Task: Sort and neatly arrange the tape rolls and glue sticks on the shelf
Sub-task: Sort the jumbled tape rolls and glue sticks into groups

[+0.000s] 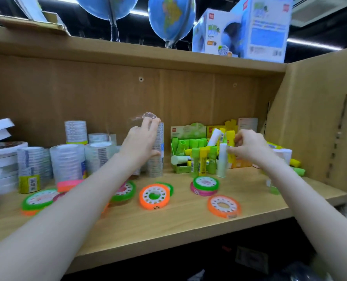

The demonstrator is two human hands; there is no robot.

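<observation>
The left hand [142, 138] is gripping a tall wrapped stack of clear tape rolls [158, 151] standing upright on the wooden shelf [168, 226], its fingers [150, 123] curling over the top and thumb pressing low on the side; crinkled wrap is sticking up above the fingertips. The right hand [249, 146] is pinching a yellow glue stick [231, 145] with fingers clamped together on it, just beside a white glue stick [222, 161] standing upright. Green and yellow glue sticks are crowding a green display box [186, 136] behind. More clear tape stacks [67, 161] are standing to the left. Flat coloured tape rolls are lying near the front: an orange one [223, 206], an orange one with a green centre [154, 196], and a green one lying on a pink one [206, 184]. Globes [170, 19] are standing on the shelf above.
</observation>
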